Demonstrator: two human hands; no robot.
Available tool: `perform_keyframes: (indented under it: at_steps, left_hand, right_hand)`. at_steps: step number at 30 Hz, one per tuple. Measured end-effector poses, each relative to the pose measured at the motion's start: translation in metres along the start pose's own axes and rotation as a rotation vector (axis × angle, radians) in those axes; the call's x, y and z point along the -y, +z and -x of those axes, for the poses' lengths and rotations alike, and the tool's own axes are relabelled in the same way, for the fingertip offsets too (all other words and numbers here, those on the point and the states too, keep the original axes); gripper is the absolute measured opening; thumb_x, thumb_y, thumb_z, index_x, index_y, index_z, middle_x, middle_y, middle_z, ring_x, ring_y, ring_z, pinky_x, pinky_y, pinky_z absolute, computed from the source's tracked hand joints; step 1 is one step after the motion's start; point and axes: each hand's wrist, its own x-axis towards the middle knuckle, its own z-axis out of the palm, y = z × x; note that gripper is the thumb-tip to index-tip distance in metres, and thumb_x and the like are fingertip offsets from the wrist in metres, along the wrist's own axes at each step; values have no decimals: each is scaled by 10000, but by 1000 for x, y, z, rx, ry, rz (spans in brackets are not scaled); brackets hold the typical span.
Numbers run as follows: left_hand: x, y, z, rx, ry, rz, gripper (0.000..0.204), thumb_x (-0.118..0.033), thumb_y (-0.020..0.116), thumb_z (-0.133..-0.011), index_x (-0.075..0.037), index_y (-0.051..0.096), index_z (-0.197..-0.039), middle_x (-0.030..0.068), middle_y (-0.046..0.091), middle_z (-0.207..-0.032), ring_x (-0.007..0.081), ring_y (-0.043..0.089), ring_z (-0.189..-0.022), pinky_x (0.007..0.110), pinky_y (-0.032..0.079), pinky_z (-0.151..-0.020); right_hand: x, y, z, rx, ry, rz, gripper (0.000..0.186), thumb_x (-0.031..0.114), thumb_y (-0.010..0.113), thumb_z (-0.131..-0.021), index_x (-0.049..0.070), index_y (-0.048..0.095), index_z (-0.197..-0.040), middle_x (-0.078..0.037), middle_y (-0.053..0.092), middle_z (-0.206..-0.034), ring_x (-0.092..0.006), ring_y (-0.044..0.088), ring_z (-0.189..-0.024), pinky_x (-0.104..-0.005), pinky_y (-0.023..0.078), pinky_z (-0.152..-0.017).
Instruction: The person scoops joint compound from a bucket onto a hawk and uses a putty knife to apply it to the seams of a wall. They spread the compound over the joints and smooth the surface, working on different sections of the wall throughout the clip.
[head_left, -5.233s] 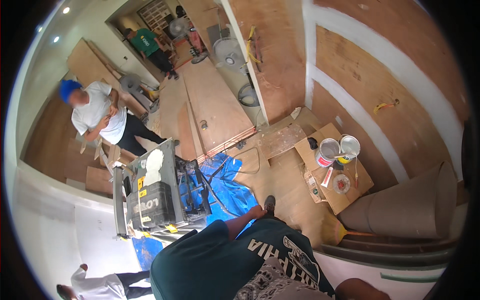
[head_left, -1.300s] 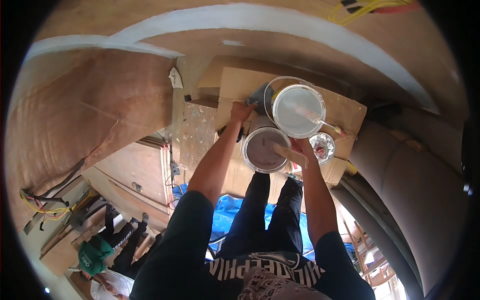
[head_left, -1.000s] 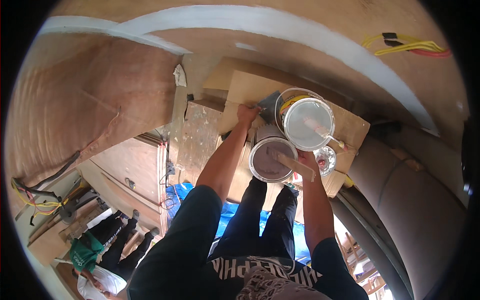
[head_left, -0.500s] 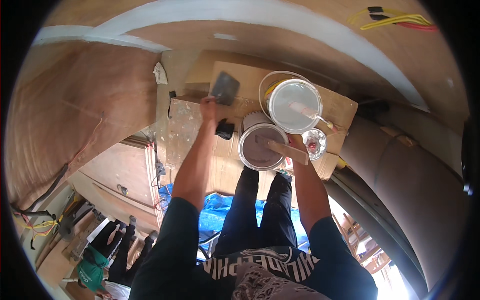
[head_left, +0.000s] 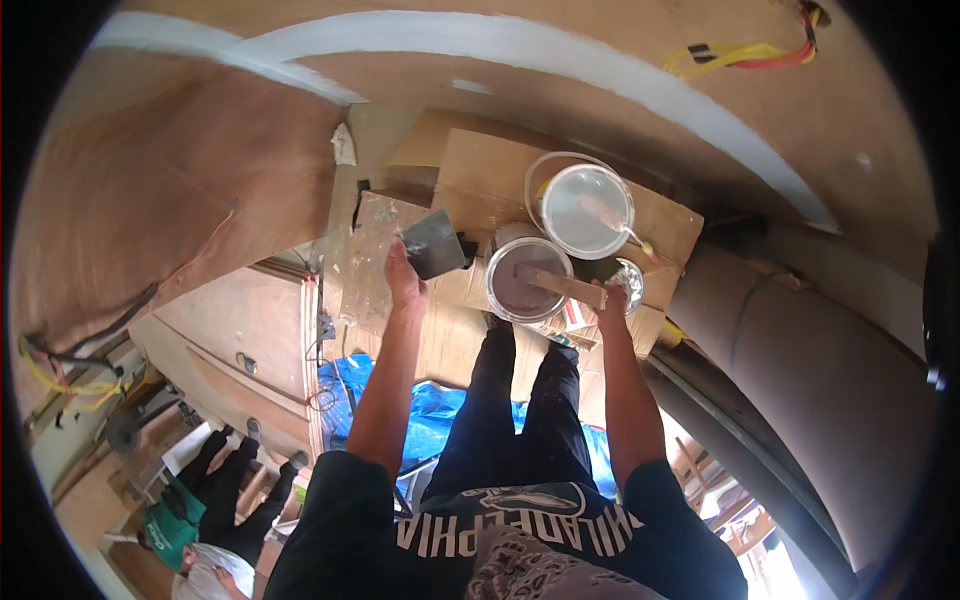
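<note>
My left hand (head_left: 405, 270) grips a dark, flat, square scraper (head_left: 432, 245) over the left side of the cardboard-covered surface. My right hand (head_left: 614, 298) is closed at the right of an open pail of greyish-pink material (head_left: 515, 300), beside the end of a wooden stick (head_left: 570, 290) that lies across it. What the fingers hold is unclear. A second pail (head_left: 578, 190) sits behind, with a brush (head_left: 640, 240) on it. A small round silver container (head_left: 630, 278) is partly hidden by my right hand.
A plywood wall with white seams and yellow-red wires (head_left: 745, 58) rises beyond the cardboard (head_left: 475, 170). A large brown roll (head_left: 790, 400) lies at right. Blue tarp (head_left: 350, 380) covers the floor. Co-workers (head_left: 175, 525) are at lower left, beside leaning boards (head_left: 250, 340).
The view has turned from the room to the pails. My left hand has lifted the scraper from beside the pails and moved it left, then lower. My right hand has shifted to the stick's outer end.
</note>
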Motion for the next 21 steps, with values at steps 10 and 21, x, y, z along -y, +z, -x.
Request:
perform_keyframes:
  at_steps: [10,21]
  left_hand:
    - [-56,-8,201,43,-85,209,418,-429,554,-977,-29,650,-1047,51,652,-1013,132,596,-906,346,493,-859]
    - [5,-7,476,-280,69,-78,455,-441,493,-1003,-44,665,-1143,46,650,-1074,113,546,-1002,328,448,-910]
  right_hand:
    - [-36,-137,153,146,-243,118,498,277,672,-871,135,508,-1319,-81,613,-1098,-217,606,-932,-376,518,-797]
    - [0,-56,302,886,-209,708,527,405,631,-894,137,497,-1328,-73,610,-1169,-228,610,-984,-406,502,-810]
